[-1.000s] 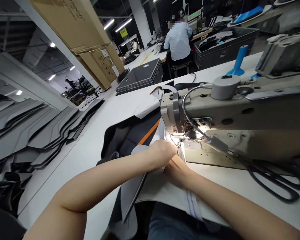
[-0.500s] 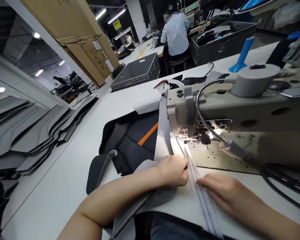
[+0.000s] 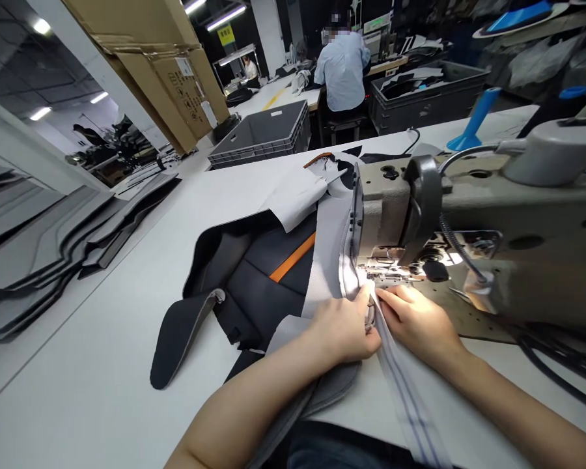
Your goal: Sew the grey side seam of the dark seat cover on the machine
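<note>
Beside the needle area of a sewing machine, my left hand lies on the edge of a grey and black fabric piece with an orange stripe. Its index finger points at the presser foot, and the other fingers are curled. A small metal tool, partly hidden, shows between thumb and index finger; its kind is unclear. My right hand pinches a white strip with blue lines close to the foot. From there the strip runs down toward my lap. The lit needle area is partly covered by my fingertips.
Stacked grey panels lie at the left. A grey crate and a cardboard box stand behind the white table. A blue cone stands behind the machine. Black cables loop at right. A co-worker sits farther back.
My right hand has moved up and forward along the white strip to the needle area. The left hand has shifted slightly right, its index finger now extended. The view has turned a little.
</note>
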{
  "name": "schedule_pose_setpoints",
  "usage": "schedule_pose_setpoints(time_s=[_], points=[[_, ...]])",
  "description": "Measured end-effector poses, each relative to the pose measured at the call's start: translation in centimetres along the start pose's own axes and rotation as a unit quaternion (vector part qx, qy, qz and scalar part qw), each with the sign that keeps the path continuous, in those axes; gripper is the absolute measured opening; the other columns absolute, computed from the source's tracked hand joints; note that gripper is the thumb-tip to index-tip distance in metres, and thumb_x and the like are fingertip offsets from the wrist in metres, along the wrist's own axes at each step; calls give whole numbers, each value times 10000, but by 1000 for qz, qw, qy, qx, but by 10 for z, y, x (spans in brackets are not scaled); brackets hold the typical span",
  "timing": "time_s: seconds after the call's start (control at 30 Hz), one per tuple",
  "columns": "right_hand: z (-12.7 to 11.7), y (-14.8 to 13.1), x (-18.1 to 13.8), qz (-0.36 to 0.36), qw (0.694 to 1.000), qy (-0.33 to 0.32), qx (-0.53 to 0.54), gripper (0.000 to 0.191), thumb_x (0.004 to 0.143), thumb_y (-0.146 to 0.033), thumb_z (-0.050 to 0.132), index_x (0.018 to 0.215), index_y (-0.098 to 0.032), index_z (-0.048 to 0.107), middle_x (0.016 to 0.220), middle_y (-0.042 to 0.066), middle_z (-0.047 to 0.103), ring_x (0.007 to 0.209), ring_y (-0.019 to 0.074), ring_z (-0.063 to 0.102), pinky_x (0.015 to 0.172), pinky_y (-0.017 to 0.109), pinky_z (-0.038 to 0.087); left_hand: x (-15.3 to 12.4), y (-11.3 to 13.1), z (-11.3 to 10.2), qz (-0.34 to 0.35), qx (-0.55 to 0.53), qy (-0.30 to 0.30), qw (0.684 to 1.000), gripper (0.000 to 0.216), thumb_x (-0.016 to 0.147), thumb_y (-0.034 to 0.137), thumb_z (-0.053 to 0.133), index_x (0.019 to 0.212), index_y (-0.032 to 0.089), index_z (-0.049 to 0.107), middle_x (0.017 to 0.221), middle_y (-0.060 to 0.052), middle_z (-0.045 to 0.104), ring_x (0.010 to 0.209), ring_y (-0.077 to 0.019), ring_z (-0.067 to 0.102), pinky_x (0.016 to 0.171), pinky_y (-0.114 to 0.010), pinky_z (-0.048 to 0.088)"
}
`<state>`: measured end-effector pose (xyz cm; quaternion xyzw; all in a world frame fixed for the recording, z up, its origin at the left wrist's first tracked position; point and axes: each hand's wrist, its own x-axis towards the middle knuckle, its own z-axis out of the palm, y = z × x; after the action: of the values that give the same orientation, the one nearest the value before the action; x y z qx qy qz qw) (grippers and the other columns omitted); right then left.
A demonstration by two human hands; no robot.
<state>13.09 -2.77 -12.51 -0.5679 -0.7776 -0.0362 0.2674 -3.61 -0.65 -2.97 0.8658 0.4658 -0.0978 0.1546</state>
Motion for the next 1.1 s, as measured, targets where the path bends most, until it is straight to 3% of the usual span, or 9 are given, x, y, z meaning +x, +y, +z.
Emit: schedule_pose_setpoints(time_s=[0.17, 0.43, 0.63, 0.77, 0.87, 1.0, 1.1], points=[[-2, -8, -2, 7, 1000, 8, 28, 304, 905, -210, 399, 1129, -163, 599, 962, 64, 653, 814, 190, 597, 639, 289, 454, -1, 8, 14, -39, -9, 30, 999, 602, 749, 379, 466, 1289, 117, 428, 800, -102, 656, 713, -300, 647, 600, -358, 504], [-6, 2, 1, -50, 997, 9, -59, 359, 860, -160, 400, 1118, -220, 642, 767, 26, 598, 680, 170, 575, 548, 283, 382, 4, 10, 12, -49, -33, 29, 998, 529, 764, 384, 454, 1225, 125, 477, 818, -106, 658, 726, -304, 647, 606, -369, 510], [-6, 11, 4, -1, 999, -18, 26, 361, 897, -219, 370, 1142, -229, 634, 748, 12, 612, 643, 147, 597, 523, 244, 426, 20, 8, 13, -54, -18, 57, 997, 581, 765, 361, 474, 1285, 105, 436, 889, -121, 661, 786, -309, 643, 633, -368, 513], [-13, 7, 7, 53, 995, -33, 79, 320, 914, -376, 401, 1056, -233, 650, 729, 6, 635, 661, 162, 616, 540, 250, 454, 26, 8, 9, -44, -7, 62, 997, 470, 799, 341, 447, 1211, 120, 484, 897, -112, 651, 776, -292, 635, 647, -372, 511], [-15, 3, 7, 73, 993, -32, 91, 272, 875, -419, 447, 927, -230, 636, 682, -3, 621, 641, 171, 602, 518, 260, 428, 14, 6, 6, -10, -13, 57, 998, 436, 819, 347, 440, 1206, 151, 475, 918, -90, 627, 812, -276, 609, 684, -378, 508], [-12, 3, 5, 54, 995, 5, 87, 213, 849, -336, 447, 699, -226, 550, 629, -4, 574, 607, 168, 560, 498, 264, 366, -24, -2, 10, 39, -11, 91, 995, 688, 772, 384, 567, 1371, 160, 313, 1143, -115, 533, 1035, -296, 500, 874, -432, 456], [-13, 6, 3, 52, 993, 30, 101, 184, 855, -300, 456, 710, -213, 529, 639, -4, 558, 591, 155, 538, 510, 264, 358, -47, -13, 8, 40, -1, 99, 994, 602, 780, 296, 572, 1336, 184, 372, 1224, -115, 478, 1097, -293, 451, 951, -443, 395]])
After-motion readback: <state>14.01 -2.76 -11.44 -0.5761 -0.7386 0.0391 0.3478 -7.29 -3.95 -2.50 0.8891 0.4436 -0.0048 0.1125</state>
